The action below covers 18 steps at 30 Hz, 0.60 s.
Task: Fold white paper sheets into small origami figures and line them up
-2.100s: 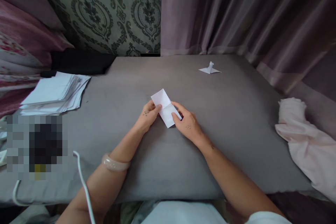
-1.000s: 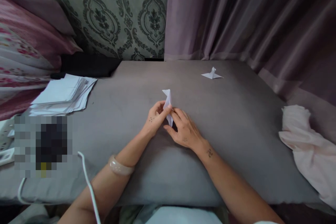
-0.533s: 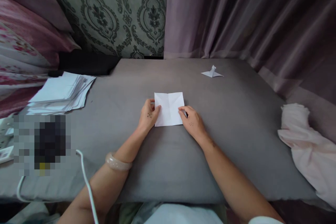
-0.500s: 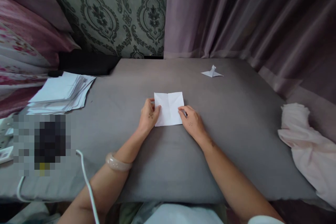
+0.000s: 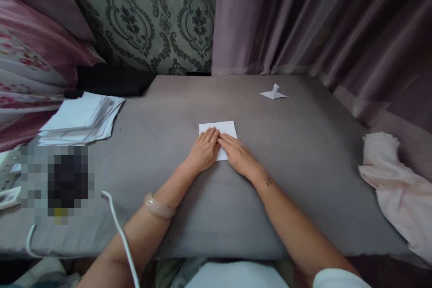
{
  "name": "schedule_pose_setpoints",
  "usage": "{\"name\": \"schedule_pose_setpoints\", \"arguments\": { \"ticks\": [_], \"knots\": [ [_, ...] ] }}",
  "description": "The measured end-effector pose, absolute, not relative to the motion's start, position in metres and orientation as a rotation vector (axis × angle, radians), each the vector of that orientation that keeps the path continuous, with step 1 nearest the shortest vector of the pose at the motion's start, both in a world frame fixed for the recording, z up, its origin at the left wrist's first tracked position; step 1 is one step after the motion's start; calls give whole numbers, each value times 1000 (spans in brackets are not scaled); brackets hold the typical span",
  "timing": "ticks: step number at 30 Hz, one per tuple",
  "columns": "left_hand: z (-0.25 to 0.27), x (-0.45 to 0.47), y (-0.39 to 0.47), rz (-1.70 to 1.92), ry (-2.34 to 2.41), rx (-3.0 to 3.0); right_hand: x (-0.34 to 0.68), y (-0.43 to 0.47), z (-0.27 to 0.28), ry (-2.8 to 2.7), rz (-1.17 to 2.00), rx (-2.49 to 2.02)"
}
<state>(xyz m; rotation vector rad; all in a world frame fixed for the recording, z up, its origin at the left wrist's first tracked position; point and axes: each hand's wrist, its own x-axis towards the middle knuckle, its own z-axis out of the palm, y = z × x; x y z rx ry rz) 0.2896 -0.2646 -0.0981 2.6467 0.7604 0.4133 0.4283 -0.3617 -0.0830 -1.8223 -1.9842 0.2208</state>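
A square white sheet of paper point(image 5: 221, 127) lies on the grey cloth-covered table point(image 5: 216, 216); its top edge and a strip at the lower middle show. My left hand point(image 5: 205, 148) is laid flat over its left part, fingers stretched out and pointing away from me. Flat on the right part is my right hand point(image 5: 238, 152), its fingertips meeting those of the left hand near the sheet's middle. The two hands cover most of the paper, so its creases are largely hidden.
A folded paper crane point(image 5: 274, 92) stands at the back right. To the left are a stack of white paper point(image 5: 79, 117), a black cloth point(image 5: 114, 80) and a white cable point(image 5: 116, 225) running past my left arm. Pale pink fabric point(image 5: 388, 180) lies at the right edge.
Both hands have moved inward from the paper's side edges, which they were holding, and now lie flat on top of it. The sheet is pressed down on the table.
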Motion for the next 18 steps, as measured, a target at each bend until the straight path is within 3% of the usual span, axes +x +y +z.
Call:
{"name": "schedule_pose_setpoints", "arguments": {
  "ticks": [7, 13, 18],
  "knots": [
    [-79, 289, -269, -20, 1190, 2801, 438, -363, -79, -1847, 221, -2073],
    [-81, 288, -267, 8, 1325, 2709, 446, -368, -72, -1475, 208, -1979],
    [-78, 283, -274, 224, 1474, 2713, 446, -384, -62, -1604, 301, -1745]
  ]
}}
